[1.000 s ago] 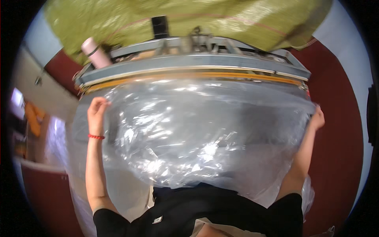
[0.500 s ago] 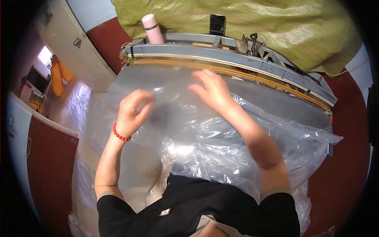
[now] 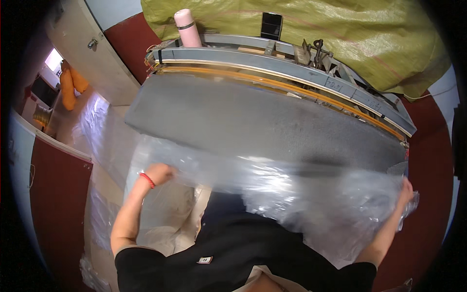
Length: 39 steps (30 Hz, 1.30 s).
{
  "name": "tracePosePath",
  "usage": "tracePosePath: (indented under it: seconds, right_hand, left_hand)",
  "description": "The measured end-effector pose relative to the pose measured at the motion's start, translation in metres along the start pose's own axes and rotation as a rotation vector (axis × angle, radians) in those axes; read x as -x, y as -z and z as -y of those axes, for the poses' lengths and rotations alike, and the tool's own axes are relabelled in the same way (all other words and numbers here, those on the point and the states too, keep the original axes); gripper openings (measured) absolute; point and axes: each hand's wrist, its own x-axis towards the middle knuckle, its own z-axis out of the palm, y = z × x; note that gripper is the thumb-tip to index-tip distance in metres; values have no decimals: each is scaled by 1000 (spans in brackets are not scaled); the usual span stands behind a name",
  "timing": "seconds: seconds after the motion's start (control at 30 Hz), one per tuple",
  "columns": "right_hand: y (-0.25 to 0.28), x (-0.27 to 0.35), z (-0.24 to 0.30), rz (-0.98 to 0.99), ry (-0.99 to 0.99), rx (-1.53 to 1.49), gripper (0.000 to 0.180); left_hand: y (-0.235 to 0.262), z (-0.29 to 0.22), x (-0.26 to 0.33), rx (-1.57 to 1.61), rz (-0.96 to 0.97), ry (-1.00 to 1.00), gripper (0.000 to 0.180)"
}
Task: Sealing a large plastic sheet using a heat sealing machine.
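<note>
A wide sheet of clear plastic film (image 3: pixel 272 182) stretches across the near side of the grey bench top (image 3: pixel 214 109), wrinkled and shiny, and hangs in front of my black shirt. On the left, my left hand (image 3: pixel 159 176), with a red bead bracelet (image 3: pixel 147 180) at the wrist, has its fingers closed on the film's edge; blur softens the fingertips. Far to the right, my right hand (image 3: pixel 405 190) grips the film near its other end, with some bunched plastic beyond the fingers.
Behind the bench top runs a long metal beam (image 3: pixel 272 64) with an orange strip (image 3: pixel 233 74). A pink flask (image 3: pixel 188 30), a dark phone-like slab (image 3: pixel 271 26) and a metal clamp (image 3: pixel 318 52) are at the back. A yellow-green woven sheet (image 3: pixel 350 29) hangs there. More film (image 3: pixel 97 117) lies left, near a door (image 3: pixel 97 53).
Both hands have spread apart and come nearer my body, the right one far to the right. The film has slid toward me, baring most of the grey bench top. Both hands have closed on it.
</note>
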Motion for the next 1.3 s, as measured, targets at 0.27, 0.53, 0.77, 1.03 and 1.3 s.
tracePosePath:
  seconds: [0.27,0.53,0.77,1.03,1.3]
  right_hand:
    - [117,6,-22,-199,-393,227,32]
    - [-25,-35,30,-177,-460,192,28]
    - [-44,-30,45,-240,-630,739,22]
    - [-62,-37,45,-100,-519,857,24]
    - [-39,-32,30,-147,-524,882,20]
  left_hand:
    - [198,159,-3,-227,-956,518,28]
    - [180,228,-144,25,-587,397,47]
    - [127,256,-185,-64,-739,447,54]
    - [167,159,-201,178,-1382,306,35]
    - [95,-424,-168,939,405,-840,27]
